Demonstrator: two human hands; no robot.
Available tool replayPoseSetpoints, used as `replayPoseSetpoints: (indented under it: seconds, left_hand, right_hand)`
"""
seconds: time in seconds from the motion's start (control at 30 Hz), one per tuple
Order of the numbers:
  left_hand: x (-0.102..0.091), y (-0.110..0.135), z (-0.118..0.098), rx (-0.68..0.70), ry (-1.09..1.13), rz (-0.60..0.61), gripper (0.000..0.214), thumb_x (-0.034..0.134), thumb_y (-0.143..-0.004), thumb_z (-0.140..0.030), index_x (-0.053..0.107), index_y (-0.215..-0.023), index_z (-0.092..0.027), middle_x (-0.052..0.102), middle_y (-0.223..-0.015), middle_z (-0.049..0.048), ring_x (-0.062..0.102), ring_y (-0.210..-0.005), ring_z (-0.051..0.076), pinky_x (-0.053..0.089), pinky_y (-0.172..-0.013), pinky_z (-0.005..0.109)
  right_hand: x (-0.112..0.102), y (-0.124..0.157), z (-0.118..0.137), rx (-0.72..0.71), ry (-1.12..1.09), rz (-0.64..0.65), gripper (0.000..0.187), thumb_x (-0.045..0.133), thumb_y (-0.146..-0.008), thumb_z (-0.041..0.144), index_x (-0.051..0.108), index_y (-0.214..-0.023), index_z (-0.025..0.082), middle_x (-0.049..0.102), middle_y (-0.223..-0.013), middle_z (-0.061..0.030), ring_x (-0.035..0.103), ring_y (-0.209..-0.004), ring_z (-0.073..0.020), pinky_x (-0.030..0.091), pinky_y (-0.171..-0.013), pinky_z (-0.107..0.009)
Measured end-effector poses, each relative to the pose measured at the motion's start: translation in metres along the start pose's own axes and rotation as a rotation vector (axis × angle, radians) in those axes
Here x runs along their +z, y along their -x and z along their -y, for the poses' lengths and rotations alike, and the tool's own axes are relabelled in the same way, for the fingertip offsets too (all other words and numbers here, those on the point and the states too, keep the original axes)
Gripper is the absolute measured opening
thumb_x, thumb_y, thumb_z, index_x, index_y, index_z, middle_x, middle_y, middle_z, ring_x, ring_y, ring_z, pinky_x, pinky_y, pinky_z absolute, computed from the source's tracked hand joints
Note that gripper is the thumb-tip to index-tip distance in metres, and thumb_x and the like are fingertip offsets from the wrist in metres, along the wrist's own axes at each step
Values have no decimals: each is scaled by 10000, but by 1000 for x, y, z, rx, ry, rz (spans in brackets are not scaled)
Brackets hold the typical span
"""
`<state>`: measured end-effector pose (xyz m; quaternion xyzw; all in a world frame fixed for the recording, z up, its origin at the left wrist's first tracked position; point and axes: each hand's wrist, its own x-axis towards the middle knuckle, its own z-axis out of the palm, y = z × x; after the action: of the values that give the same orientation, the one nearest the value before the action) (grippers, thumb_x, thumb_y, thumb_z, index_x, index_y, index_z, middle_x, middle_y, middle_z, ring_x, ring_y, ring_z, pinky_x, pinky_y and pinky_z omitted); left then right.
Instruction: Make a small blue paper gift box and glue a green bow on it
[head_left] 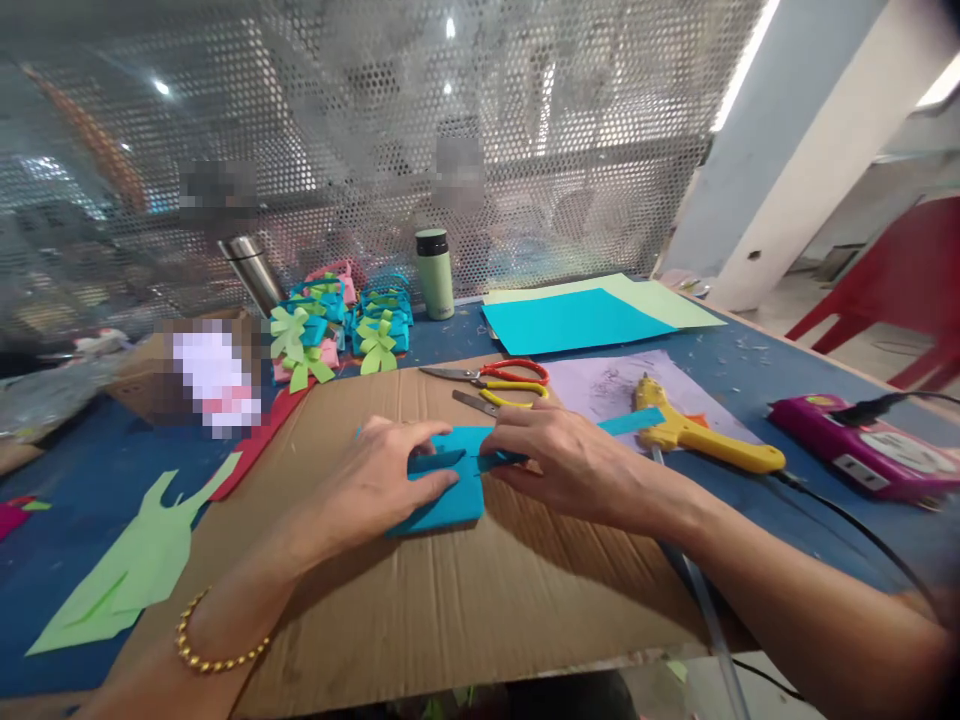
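Note:
A folded blue felt-like piece (450,503) lies on the brown cardboard sheet (465,610) in front of me. My left hand (375,465) is closed on its left side, thumb across the top and fingers behind a raised fold. From the right, my right hand (551,455) pinches a narrow blue strip (501,459) at the piece's edge; its fingertips are partly hidden. Another stretch of blue strip (634,421) shows beyond the right hand, and I cannot tell if both are one. Just behind the hands are red-and-yellow-handled scissors (517,378) and a metal blade (472,402).
A yellow glue gun (697,440) rests at right, its cord running to a purple power strip (862,445). Blue sheets (577,320), a green bottle (435,275), a steel flask (251,272) and several small blue-and-pink crafts (319,310) stand behind. Green scraps (142,560) lie left.

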<state>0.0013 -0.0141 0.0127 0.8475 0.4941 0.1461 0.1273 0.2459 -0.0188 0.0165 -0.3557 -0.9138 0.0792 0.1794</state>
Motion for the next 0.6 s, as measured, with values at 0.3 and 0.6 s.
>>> replayPoseSetpoints:
  seconds: [0.3, 0.6]
  left_hand:
    - [-3, 10, -9, 269, -105, -125, 257, 621, -929, -203, 575, -1177, -254, 659, -1190, 40, 589, -1096, 262, 339, -983, 471]
    - [-8, 14, -15, 310, -136, -137, 261, 469, -992, -121, 685, -976, -268, 595, -1226, 42, 551, -1121, 253, 340, -921, 450]
  right_hand:
    - [6, 2, 2, -55, -9, -33, 141, 637, -900, 86, 717, -993, 156, 661, -913, -53, 598, -812, -189, 412, -756, -325]
    - [9, 1, 1, -39, -49, -14, 180, 650, -861, 49, 716, -991, 154, 666, -931, -54, 608, -840, -184, 435, -786, -317]
